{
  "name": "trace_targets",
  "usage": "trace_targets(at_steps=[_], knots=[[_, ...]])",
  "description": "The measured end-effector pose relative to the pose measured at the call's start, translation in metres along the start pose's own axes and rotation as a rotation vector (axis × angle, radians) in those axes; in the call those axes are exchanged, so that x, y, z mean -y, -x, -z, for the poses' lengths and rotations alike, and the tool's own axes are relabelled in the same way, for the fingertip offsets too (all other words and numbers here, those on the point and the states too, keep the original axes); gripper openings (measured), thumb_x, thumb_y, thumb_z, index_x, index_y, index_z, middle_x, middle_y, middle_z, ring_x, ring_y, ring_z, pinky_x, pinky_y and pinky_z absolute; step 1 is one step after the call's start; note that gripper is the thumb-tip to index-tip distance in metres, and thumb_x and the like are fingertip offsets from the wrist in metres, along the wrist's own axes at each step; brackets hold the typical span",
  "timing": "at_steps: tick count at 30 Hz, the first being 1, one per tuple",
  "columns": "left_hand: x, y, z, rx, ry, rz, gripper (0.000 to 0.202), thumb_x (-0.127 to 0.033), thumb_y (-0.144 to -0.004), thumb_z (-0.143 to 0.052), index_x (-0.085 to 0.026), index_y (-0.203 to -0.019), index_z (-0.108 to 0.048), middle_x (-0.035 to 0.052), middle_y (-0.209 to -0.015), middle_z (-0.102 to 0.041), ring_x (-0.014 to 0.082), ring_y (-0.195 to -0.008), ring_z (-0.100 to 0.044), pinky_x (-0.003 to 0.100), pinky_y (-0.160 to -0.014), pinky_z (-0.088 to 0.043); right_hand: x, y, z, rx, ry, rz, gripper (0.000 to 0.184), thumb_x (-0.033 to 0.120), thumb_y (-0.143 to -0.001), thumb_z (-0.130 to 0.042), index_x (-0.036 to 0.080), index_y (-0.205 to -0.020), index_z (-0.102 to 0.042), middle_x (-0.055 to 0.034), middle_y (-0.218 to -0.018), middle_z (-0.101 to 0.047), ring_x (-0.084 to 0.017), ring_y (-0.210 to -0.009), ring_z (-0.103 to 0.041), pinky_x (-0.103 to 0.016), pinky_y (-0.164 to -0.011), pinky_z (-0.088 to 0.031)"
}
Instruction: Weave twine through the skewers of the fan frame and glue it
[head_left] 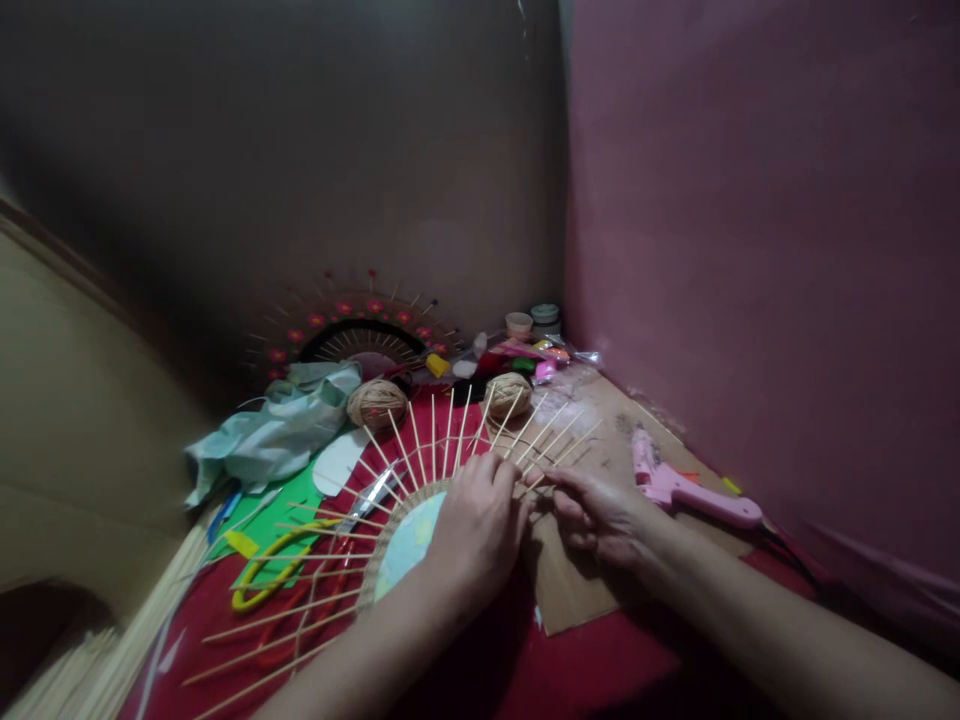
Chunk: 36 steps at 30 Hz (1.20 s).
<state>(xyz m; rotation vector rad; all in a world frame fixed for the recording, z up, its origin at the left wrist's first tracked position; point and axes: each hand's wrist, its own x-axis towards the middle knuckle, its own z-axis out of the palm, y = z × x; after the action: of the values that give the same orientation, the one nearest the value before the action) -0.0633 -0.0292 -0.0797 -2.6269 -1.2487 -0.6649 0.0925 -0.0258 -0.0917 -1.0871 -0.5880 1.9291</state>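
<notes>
A round frame of thin wooden sticks [433, 440] fans out from a pale blue-green disc [405, 540] with a woven twine rim. My left hand [480, 525] lies across the disc's right part, its fingers curled around the frame near the bases of the sticks. Beside it, my right hand [600, 515] is closed in a pinch at the right-hand sticks, seemingly on thin twine; the fingertips are partly hidden. A strand of twine runs across the sticks in an outer ring. Just beyond the sticks sits a ball of twine [508, 394].
Another twine ball [377, 404] lies left, near crumpled pale cloth [281, 425]. Scissors with yellow handles [259, 595] lie under the sticks. A pink glue gun [697, 492] rests on cardboard [577, 590] at right. Behind stands a flowered stick piece [360, 325] against the wall.
</notes>
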Motion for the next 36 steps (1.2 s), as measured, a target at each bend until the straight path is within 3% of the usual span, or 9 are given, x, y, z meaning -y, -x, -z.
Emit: trace_targets(at_steps=[6,10,13,17,22,25,28,36], knots=[[0.005,-0.012,0.017,0.061,0.185,0.003,0.023,-0.018,-0.078,-0.052,-0.018,-0.101,-0.051,0.0063,-0.095,-0.053,0.0183,-0.084,-0.05,0.033,-0.071,-0.044,0.002,0.003,0.0,-0.017,-0.009,-0.019,0.016,0.025,-0.081,-0.044,0.016,-0.077,-0.056,0.0107,-0.032,-0.031,-0.003,-0.029,-0.013,-0.016,-0.033,-0.008],[0.012,-0.028,0.023,0.188,0.201,-0.064,0.039,-0.017,-0.074,-0.055,-0.021,-0.112,-0.049,0.0071,-0.1,-0.054,0.0194,-0.089,-0.051,0.034,-0.075,-0.044,0.002,0.003,0.001,-0.01,-0.009,-0.032,0.016,0.025,-0.083,-0.042,0.016,-0.078,-0.055,0.0098,-0.034,-0.036,-0.002,-0.027,-0.017,-0.016,-0.032,-0.008],[0.018,-0.037,0.016,0.283,0.188,-0.086,0.036,-0.025,-0.075,-0.055,-0.022,-0.111,-0.053,0.0072,-0.097,-0.054,0.0205,-0.091,-0.05,0.035,-0.077,-0.043,0.004,0.004,0.0,-0.007,-0.019,-0.027,0.019,0.023,-0.085,-0.037,0.018,-0.072,-0.049,0.0085,-0.034,-0.038,-0.003,-0.027,-0.019,-0.016,-0.032,-0.009],[0.022,-0.039,0.007,0.294,0.246,-0.079,0.035,-0.031,-0.075,-0.057,-0.024,-0.109,-0.056,0.0067,-0.098,-0.054,0.0201,-0.09,-0.049,0.035,-0.077,-0.043,0.005,0.007,0.0,-0.012,-0.031,-0.036,0.019,0.022,-0.085,-0.033,0.019,-0.069,-0.044,0.0082,-0.034,-0.037,-0.004,-0.027,-0.019,-0.017,-0.032,-0.008],[0.03,-0.045,0.019,0.353,0.518,0.017,0.031,-0.03,-0.073,-0.06,-0.021,-0.103,-0.061,0.0065,-0.097,-0.057,0.0176,-0.087,-0.053,0.032,-0.076,-0.044,0.002,0.005,0.005,-0.032,-0.024,-0.039,0.018,0.025,-0.084,-0.036,0.019,-0.069,-0.044,0.009,-0.033,-0.035,-0.004,-0.027,-0.017,-0.017,-0.032,-0.008],[0.04,-0.052,0.036,0.225,0.692,0.211,0.022,-0.029,-0.079,-0.05,-0.015,-0.087,-0.065,0.0045,-0.083,-0.063,0.0144,-0.076,-0.056,0.029,-0.072,-0.044,0.002,0.006,0.007,-0.016,-0.021,-0.025,0.019,0.026,-0.085,-0.038,0.016,-0.076,-0.051,0.0092,-0.035,-0.034,-0.002,-0.028,-0.016,-0.016,-0.032,-0.008],[0.047,-0.054,0.048,0.07,0.694,0.357,0.024,-0.032,-0.078,-0.05,-0.013,-0.079,-0.065,0.0021,-0.072,-0.062,0.0131,-0.068,-0.054,0.026,-0.066,-0.042,0.003,0.007,0.008,-0.016,-0.031,-0.044,0.021,0.025,-0.084,-0.037,0.013,-0.08,-0.054,0.0083,-0.037,-0.036,-0.002,-0.029,-0.016,-0.016,-0.032,-0.008],[0.048,-0.049,0.044,-0.037,0.662,0.403,0.028,-0.037,-0.077,-0.049,-0.013,-0.074,-0.062,-0.0007,-0.063,-0.054,0.0114,-0.061,-0.046,0.022,-0.057,-0.036,0.005,0.009,0.008,-0.011,-0.019,-0.058,0.02,0.022,-0.085,-0.035,0.013,-0.08,-0.052,0.0064,-0.038,-0.041,-0.002,-0.028,-0.018,-0.016,-0.031,-0.012]])
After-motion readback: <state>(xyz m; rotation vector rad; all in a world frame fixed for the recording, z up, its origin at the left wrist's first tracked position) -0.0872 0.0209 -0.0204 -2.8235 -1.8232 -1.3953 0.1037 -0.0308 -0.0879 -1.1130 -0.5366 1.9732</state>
